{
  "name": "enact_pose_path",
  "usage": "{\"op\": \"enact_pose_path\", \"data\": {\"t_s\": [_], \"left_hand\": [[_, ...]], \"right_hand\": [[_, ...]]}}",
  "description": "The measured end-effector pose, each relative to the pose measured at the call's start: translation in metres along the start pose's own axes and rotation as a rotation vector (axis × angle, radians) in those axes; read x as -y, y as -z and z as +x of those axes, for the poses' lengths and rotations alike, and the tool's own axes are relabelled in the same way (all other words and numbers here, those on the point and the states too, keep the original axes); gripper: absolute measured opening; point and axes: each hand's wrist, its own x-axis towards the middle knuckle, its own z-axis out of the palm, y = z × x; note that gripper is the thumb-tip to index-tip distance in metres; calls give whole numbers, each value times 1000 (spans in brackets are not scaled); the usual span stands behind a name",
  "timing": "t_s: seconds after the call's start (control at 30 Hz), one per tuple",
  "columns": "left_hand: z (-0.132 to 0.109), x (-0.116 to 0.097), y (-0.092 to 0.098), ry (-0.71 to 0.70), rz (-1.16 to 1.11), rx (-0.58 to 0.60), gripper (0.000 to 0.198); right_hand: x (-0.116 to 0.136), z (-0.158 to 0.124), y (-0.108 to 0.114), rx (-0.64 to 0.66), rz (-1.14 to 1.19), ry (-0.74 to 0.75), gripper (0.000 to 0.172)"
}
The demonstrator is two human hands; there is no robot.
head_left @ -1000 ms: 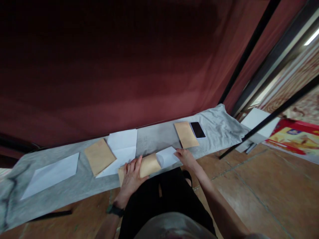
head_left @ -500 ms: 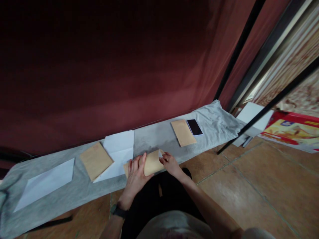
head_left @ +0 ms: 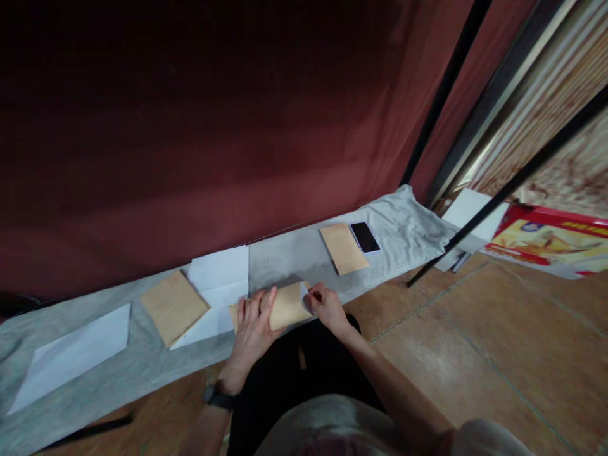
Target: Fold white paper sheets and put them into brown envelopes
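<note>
A brown paper envelope (head_left: 289, 306) lies at the front edge of the cloth-covered bench, directly before me. My left hand (head_left: 255, 326) rests flat on its left part, fingers spread. At the envelope's right end, my right hand (head_left: 327, 307) is closed in a pinch on a piece of white paper (head_left: 305, 297) that shows at the opening. The fingertips partly hide where paper and envelope meet. Left of my left hand, another brown envelope (head_left: 174, 306) overlaps a creased white sheet (head_left: 221, 285). A third brown envelope (head_left: 344, 248) lies beyond my right hand.
A dark-screened phone (head_left: 365, 237) lies beside the third envelope. Another white sheet (head_left: 73, 354) is at the bench's left. Grey cloth (head_left: 280, 259) covers the narrow bench, against a dark red panel (head_left: 237, 158). Black poles (head_left: 446, 82) and a red-and-yellow box (head_left: 551, 240) stand right.
My right hand has shifted slightly right from the envelope's opening, and more white paper shows there. My left hand stays on the envelope. The whole view has shifted slightly.
</note>
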Motion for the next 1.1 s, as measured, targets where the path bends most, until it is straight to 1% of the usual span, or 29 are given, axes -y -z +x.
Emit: {"op": "enact_pose_path", "data": {"t_s": [0.1,0.2,0.27,0.33,0.37,0.43,0.5,0.53,0.6,0.67,0.7,0.73,0.77,0.8,0.83,0.87,0.97,1.03,1.1], "left_hand": [[3,0,1,-14,4,0,97],[6,1,1,-26,2,2,96],[10,4,2,-43,1,5,94],[16,6,5,-72,-8,13,89],[19,7,6,-80,-17,12,86],[25,7,7,-48,-59,-18,81],[28,3,6,68,-174,-104,78],[29,-1,3,162,-270,-160,78],[28,-12,-6,422,-540,-271,81],[27,-26,-17,737,-901,-309,77],[27,-33,-22,871,-1112,-254,70],[27,-40,-27,973,-1327,-177,64],[29,-46,-31,1039,-1506,-96,59],[31,-51,-34,1064,-1639,-34,55],[34,-56,-37,1060,-1720,-4,53],[37,-59,-39,1039,-1749,-1,53],[47,-60,-45,982,-1685,-49,55],[52,-52,-50,993,-1632,-75,62],[56,-38,-54,998,-1557,-73,74]], "right_hand": [[-3,2,0,-20,56,7,9],[-9,6,-3,-53,206,-4,7],[-13,9,-6,-81,369,-60,21],[-17,12,-7,-38,561,-170,34],[-19,13,-8,4,643,-224,34],[-21,17,-7,69,754,-297,27],[-22,19,-8,57,802,-320,26],[-22,20,-9,37,810,-321,27],[-19,21,-13,-6,852,-331,30],[-16,20,-21,-59,914,-344,33],[-14,19,-26,-90,948,-348,33],[-13,17,-30,-118,980,-348,34],[-12,16,-35,-141,1004,-344,34],[-11,14,-39,-158,1014,-337,34],[-12,13,-43,-171,1015,-331,34],[-12,13,-46,-177,1008,-326,34],[-18,15,-52,-165,911,-298,34],[-25,19,-52,-149,810,-264,35],[-34,24,-47,-151,729,-235,36]]}}
